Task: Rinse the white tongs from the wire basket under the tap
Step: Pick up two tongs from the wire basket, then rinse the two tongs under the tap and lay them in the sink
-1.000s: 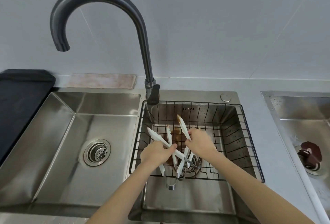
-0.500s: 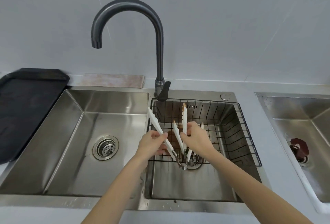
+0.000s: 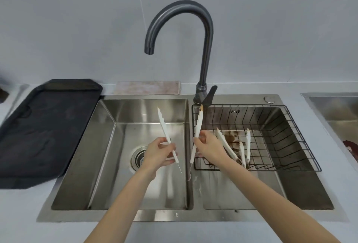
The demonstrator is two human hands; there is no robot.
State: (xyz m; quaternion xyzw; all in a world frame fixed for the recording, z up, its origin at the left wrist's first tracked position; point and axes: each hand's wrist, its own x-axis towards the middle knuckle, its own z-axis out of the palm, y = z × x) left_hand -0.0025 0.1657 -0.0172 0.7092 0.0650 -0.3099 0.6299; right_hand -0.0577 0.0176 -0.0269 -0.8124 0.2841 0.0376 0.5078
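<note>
I hold one pair of white tongs spread wide, tips up. My left hand [image 3: 158, 154] grips the left arm [image 3: 164, 128] over the left basin. My right hand [image 3: 208, 146] grips the right arm [image 3: 198, 126], whose tip is stained brown, at the divider between the basins. The tongs' metal hinge end hangs below my hands. More white tongs [image 3: 225, 143] lean in the black wire basket [image 3: 290, 126] in the right basin. The dark curved tap [image 3: 207, 35] has its spout over the left basin, and no water is visible.
The left basin [image 3: 108, 155] has a round drain strainer [image 3: 138, 157]. A black tray [image 3: 44, 132] lies on the counter to the left. A pinkish cloth [image 3: 148, 87] lies behind the sink. A second sink [image 3: 337, 112] sits at the right edge.
Both hands lifted a pair of tongs out of the wire basket and carried it left, to the divider and over the left basin. The tongs' arms are spread wider.
</note>
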